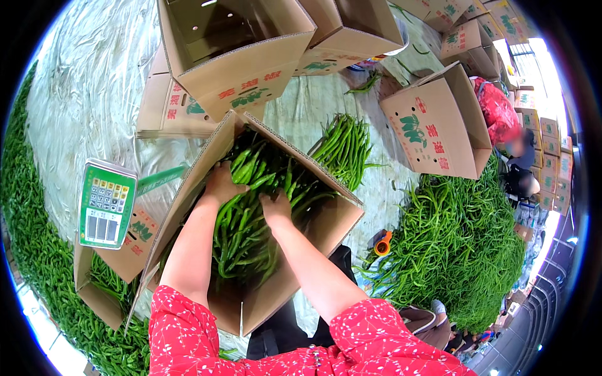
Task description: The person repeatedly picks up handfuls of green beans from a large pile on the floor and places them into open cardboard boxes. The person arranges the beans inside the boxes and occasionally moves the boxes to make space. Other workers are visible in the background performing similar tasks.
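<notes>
A cardboard box (324, 225) stands tilted in front of me, with long green chili peppers (240, 225) inside. Both my hands reach down into it. At the box's left side, my left hand (223, 183) grips some of the peppers, its thumb on top and the fingertips hidden. My right hand (277, 207) closes on peppers a little to the right, its fingers partly buried among them. Just beyond the box's right flap, a neat bundle of green peppers (343, 150) lies on the plastic sheet (291, 101).
Left of the box stands a green weighing-scale display (108, 204). Open cartons (249, 75) rise beyond it; another carton (435, 127) sits at right. A large pepper heap (451, 244) and an orange tape dispenser (383, 243) lie right. Other people (519, 160) sit farther off.
</notes>
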Motion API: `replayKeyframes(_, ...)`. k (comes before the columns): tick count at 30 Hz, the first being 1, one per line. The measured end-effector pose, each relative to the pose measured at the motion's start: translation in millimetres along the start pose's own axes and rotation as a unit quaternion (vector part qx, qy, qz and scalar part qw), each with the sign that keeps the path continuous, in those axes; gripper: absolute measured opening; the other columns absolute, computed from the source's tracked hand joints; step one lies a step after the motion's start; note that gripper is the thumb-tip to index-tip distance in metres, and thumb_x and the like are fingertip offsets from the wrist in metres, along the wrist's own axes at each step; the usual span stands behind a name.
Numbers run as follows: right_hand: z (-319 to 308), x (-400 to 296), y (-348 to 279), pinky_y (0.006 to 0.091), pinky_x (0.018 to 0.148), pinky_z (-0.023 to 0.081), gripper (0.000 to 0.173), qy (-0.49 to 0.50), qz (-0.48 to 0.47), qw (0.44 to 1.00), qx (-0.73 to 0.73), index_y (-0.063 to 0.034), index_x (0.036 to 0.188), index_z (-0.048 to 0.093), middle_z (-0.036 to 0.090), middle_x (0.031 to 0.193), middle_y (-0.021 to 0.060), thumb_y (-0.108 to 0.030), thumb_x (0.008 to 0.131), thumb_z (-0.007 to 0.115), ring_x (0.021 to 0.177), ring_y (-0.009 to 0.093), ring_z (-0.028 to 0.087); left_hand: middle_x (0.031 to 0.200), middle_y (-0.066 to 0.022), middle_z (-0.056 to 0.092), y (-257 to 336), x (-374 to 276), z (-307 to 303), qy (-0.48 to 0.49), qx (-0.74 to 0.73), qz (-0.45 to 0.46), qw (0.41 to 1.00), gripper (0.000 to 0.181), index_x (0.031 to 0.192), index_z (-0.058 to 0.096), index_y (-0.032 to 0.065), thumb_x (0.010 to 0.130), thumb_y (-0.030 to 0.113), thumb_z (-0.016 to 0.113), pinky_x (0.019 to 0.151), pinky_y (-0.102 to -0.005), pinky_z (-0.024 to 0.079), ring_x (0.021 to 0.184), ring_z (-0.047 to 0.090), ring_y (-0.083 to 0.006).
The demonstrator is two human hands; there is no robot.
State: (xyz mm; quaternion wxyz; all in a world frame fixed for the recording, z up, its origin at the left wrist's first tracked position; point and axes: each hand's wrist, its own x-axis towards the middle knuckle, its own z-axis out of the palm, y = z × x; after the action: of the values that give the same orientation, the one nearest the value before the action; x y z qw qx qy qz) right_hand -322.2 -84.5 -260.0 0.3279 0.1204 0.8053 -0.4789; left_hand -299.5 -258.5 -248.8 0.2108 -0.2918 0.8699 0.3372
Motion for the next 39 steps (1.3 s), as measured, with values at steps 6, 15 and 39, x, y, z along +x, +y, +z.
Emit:
replayKeyframes(6,11,32,26,0.0296,0.074,0.048,0.049,0.064,0.042,0.997,-0.021,0.0083,0.117,0.054,0.067,0.094,0.0161,-0.016,0.077,0.07,0.082,0.02,0.062,0.127,-0.0292,0.048,31,-19,37,0.026,0.013,0.008,1.0,0.078,0.128,0.04,-0.0019,0.064,0.013,0.082,0.099,-0.0415,0.042,0.12,0.047,-0.0413)
replayKeyframes(15,3,14,8,0.0293,0.076,0.049,0.05,-0.091,0.044,0.982,0.159,0.0058,0.123,0.051,0.066,0.096,0.0122,-0.009,0.078,0.068,0.084,0.019,0.062,0.127,-0.0267,0.052,5,-19,22,-0.074,-0.187,0.011,0.979,0.091,0.136,0.035,-0.005,0.062,0.02,0.081,0.102,-0.0362,0.04,0.122,0.049,-0.035)
replayKeyframes(39,-42,-167,-175,0.042,0.105,0.036,0.125,-0.377,-0.473,0.77,0.204,-0.0055,0.148,0.007,0.041,0.138,0.0254,-0.022,0.054,0.087,0.127,0.039,0.043,0.106,-0.0138,0.06,97,-266,-163,0.347,-0.322,0.018,0.88,0.082,0.127,0.046,-0.005,0.072,0.047,0.077,0.082,-0.0313,0.052,0.099,0.06,-0.0235)
